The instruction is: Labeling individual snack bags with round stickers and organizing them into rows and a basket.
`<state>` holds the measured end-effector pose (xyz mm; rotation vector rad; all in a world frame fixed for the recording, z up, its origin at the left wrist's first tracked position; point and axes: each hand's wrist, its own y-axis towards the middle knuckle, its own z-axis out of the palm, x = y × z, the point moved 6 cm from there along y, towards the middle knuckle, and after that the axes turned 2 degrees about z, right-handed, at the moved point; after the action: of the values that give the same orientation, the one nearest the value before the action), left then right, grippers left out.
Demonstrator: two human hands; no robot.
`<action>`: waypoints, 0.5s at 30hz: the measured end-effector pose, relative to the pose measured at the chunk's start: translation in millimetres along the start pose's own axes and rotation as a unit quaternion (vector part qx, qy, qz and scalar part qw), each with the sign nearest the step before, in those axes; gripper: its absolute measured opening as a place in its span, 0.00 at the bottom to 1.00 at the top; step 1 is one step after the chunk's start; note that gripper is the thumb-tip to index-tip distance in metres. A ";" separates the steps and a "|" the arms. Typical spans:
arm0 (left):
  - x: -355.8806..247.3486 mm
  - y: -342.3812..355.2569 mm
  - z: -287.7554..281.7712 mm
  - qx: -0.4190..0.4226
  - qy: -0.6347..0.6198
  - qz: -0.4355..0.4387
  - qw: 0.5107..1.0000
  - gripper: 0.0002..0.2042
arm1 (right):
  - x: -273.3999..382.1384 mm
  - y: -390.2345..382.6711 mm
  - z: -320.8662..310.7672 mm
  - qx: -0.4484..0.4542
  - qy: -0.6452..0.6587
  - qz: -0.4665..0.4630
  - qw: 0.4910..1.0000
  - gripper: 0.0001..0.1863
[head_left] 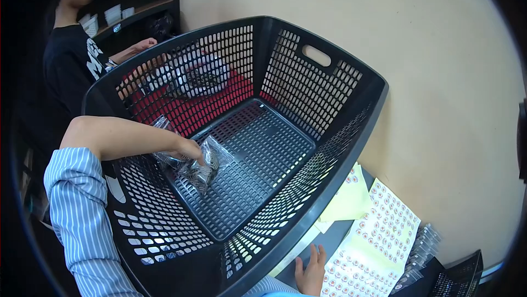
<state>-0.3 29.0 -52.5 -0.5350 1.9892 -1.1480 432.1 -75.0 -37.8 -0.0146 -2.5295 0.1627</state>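
A large black plastic basket [247,132] with slotted walls fills the middle of the view. My left arm, in a rolled striped sleeve, reaches over its left wall. Down by the basket floor, my left hand [189,149] is closed on a clear plastic bag [211,165] of dark, shiny ring-like pieces. Another clear bag [163,123] lies beside it, against the left wall; my wrist partly covers the bags. Outside the basket, at lower right, my right hand [312,272] has its fingers apart and holds nothing. It is beside a sheet of small round stickers [379,231].
A yellow sheet [348,198] lies by the basket's right wall. Several small clear packets [422,250] and another black basket [461,275] are at lower right. Beyond the left wall, a person in black [68,72] works at a red surface [236,88], near dark shelves [137,11].
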 end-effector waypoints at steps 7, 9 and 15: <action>-49.2 -19.8 -1.2 -0.079 -0.049 0.139 0.986 0.10 | 11.6 -4.3 -11.0 -0.034 0.003 -0.059 0.998 0.26; -84.3 -41.5 -18.8 -0.102 0.063 0.240 0.963 0.07 | 13.8 -5.5 -14.2 -0.046 0.007 -0.054 0.997 0.24; -216.7 -186.6 -74.2 -0.349 0.247 0.504 0.751 0.03 | -3.6 -6.1 -13.3 0.020 0.036 -0.059 0.997 0.26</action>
<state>72.9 119.8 218.9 0.5821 2.5682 0.2033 442.8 -79.7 -28.3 0.1433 -2.4467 0.1634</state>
